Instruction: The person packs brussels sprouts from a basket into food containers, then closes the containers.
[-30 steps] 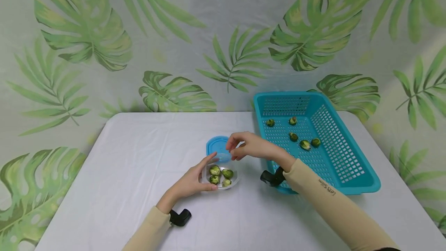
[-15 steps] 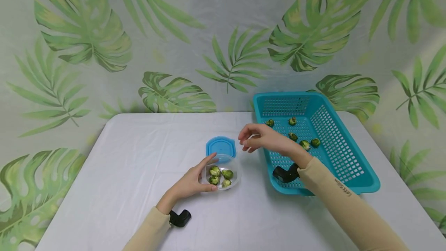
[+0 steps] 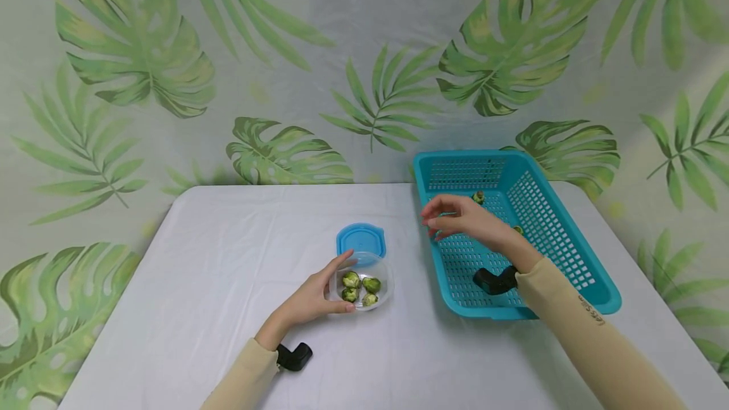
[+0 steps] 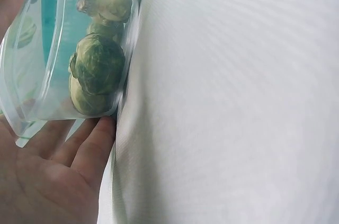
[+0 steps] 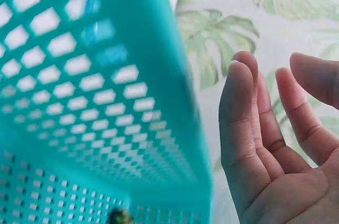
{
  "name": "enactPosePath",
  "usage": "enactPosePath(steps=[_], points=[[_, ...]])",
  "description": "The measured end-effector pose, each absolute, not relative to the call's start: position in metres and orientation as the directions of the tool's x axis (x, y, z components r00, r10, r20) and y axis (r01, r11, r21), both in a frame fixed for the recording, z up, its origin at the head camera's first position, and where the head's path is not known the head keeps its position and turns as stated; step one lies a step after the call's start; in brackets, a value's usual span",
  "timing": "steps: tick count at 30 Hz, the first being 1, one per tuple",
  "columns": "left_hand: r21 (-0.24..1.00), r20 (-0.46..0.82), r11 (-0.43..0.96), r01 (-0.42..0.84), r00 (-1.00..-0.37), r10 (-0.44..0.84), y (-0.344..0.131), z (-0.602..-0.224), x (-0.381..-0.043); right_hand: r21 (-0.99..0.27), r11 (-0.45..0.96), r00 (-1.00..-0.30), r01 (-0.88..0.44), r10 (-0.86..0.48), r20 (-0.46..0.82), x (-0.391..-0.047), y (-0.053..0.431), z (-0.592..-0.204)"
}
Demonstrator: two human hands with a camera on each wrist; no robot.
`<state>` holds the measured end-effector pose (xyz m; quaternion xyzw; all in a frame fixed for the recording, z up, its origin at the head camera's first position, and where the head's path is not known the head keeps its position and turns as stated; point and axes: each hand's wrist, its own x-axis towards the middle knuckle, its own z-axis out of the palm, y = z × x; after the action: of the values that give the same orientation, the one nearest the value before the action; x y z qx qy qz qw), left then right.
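Observation:
My left hand [image 3: 307, 297] holds a clear plastic container [image 3: 385, 295], thumb on one side and fingers on the other. Several Brussels sprouts [image 4: 97, 64] lie on the bottom of this container, which stands on the table. Just behind it is a blue lid [image 3: 361, 239], partly seen through the container's wall. Over the left rim of a teal basket [image 3: 464, 283] hovers my right hand [image 3: 469, 221], its fingers loosely bent and nothing between them, as the right wrist view [image 5: 280, 144] confirms. A Brussels sprout [image 3: 478, 197] shows inside the basket; my right hand and arm hide others.
The table [image 3: 228, 252] has a white cover. Behind it hangs a leaf-patterned cloth [image 3: 285, 68]. The basket's tall perforated walls rise at the table's right side. A black wrist camera [image 3: 494, 281] sits on my right wrist, above the basket's near part.
My right hand has moved right, from above the container and lid to above the basket, and now covers several of its sprouts. The left hand and container have stayed in place.

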<state>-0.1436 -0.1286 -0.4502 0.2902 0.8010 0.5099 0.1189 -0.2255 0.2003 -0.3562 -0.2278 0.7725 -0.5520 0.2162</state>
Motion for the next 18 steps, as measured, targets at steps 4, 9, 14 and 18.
enactPosePath(steps=[4,9,14,18], points=[[0.879,0.114,0.318,0.355,-0.805,0.583,-0.131,-0.470,-0.151,-0.955,0.274,-0.823,-0.114,-0.565,-0.063,-0.228,0.215,-0.358],[0.890,0.104,0.307,0.337,-0.806,0.583,-0.134,-0.483,-0.156,-0.950,0.288,-0.849,-0.120,-0.526,-0.052,-0.231,0.233,-0.362],[0.902,0.099,0.290,0.319,-0.808,0.580,-0.134,-0.484,-0.157,-0.943,0.311,-0.876,-0.118,-0.479,-0.048,-0.234,0.249,-0.366],[0.890,0.102,0.311,0.333,-0.811,0.576,-0.133,-0.483,-0.157,-0.941,0.323,-0.892,-0.104,-0.449,-0.056,-0.237,0.259,-0.370]])
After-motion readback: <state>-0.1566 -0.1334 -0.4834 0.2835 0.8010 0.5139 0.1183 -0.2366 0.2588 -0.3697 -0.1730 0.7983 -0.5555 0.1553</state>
